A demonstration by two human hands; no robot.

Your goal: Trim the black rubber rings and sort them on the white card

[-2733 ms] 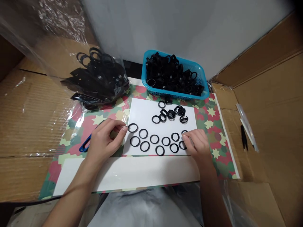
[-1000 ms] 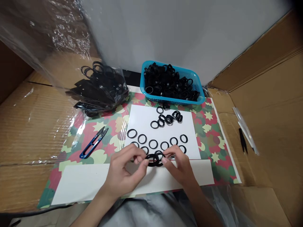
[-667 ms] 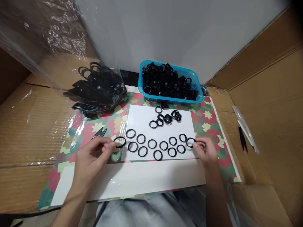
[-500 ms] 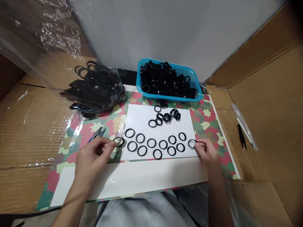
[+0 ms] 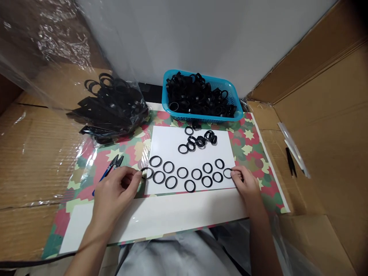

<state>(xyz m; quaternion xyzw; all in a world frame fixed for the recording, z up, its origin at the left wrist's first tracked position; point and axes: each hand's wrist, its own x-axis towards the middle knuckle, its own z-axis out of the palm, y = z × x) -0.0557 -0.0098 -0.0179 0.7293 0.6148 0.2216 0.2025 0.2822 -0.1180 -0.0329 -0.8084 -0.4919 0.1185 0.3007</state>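
My left hand (image 5: 119, 188) has its thumb and forefinger pinched on the left rim of a black ring (image 5: 147, 168) at the left edge of the white sheet (image 5: 166, 134). At the sheet's right edge, the fingers of my right hand (image 5: 246, 184) are closed on the right rim of another black ring (image 5: 228, 168). Between my hands several black rings lie flat and apart in uneven rows, one of them a ring (image 5: 182, 167) near the middle. Farther back on the sheet is a loose cluster of black rings (image 5: 200, 141), some overlapping or tilted.
Behind the sheet stands a blue basket (image 5: 211, 118) full of black rings. A clear plastic bag (image 5: 115, 103) of black parts lies at the back left. Blue-handled snips (image 5: 106, 171) lie beside my left hand. Black tweezers (image 5: 291, 161) are on the cardboard at right.
The ring at my left hand has come down flat on the sheet's edge. My right hand and its ring have shifted slightly inward. The whole view has moved a little.
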